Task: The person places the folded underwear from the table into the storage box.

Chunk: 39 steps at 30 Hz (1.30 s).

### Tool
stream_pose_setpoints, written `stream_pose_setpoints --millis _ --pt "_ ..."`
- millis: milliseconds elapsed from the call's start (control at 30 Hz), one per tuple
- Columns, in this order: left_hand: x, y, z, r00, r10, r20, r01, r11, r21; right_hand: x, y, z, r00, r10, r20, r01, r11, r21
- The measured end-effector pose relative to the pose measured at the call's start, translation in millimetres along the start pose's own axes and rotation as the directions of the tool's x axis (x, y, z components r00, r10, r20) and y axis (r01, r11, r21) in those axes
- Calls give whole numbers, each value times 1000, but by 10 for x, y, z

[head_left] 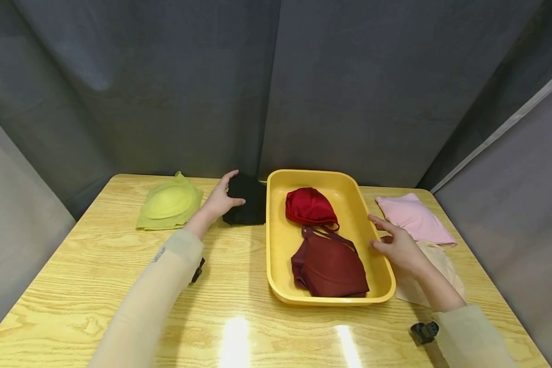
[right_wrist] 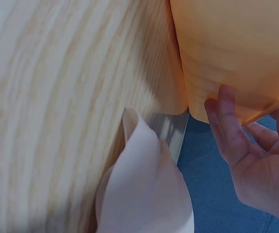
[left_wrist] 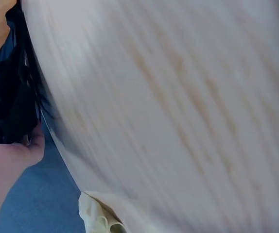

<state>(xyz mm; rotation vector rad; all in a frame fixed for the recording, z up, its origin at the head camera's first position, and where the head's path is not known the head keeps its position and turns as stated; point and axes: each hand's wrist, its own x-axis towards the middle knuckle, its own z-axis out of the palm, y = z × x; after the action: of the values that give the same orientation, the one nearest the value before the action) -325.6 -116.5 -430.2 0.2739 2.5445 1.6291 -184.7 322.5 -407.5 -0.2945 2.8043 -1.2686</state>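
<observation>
My left hand is at the left side of a folded black bra, thumb and forefinger spread wide over it. In the left wrist view, fingertips reach the edge of the dark cloth. My right hand is at the right rim of a yellow plastic bin, thumb over the rim and fingers along the outer wall in the right wrist view. Inside the bin lie a shiny red bra at the back and a folded maroon bra at the front.
A yellow-green bra lies at the back left of the wooden table. Right of the bin are a folded pink garment and a beige one, partly hidden by my right arm. A grey curtain hangs behind the table.
</observation>
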Motion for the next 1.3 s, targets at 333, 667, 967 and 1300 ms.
stream_pose_setpoints --millis 333,667,967,1300 --pt "-37 106 15 998 47 -51 -48 999 -6 1 -11 -8 1000 2 -5 -2 1000 8" --pt "-94 177 7 996 31 -88 -34 999 -35 20 -1 -5 1000 -2 -13 2 1000 -9" --pt "-181 301 -4 994 12 -112 -17 999 -50 -1 -4 -16 1000 0 -14 0 1000 -14" --pt "-254 408 -119 988 36 -148 -42 999 -34 -6 -5 -31 1000 -3 -7 3 1000 -15"
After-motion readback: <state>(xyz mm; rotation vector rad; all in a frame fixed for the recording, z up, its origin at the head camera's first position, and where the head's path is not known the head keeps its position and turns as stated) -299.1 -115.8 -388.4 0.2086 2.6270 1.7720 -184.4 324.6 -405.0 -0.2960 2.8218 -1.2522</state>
